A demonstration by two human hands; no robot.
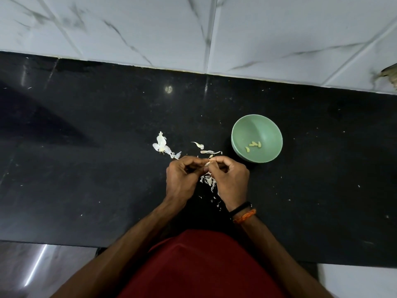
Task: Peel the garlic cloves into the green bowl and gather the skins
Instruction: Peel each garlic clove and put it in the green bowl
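Partway thru, I'd say: husk w/ root (161, 145) left of centre, loose skins (208, 179) not yet gathered under the hands, 4 peeled cloves (253, 145) in the green bowl (275, 134) centre-right. Left hand (182, 177) & right hand (231, 177) meet mid-frame, fingertips pinched on a clove (208, 163) w/ skin seemingly part on. Black speckled stone counter (86, 168); white marbled wall tiles (129, 29) across top.
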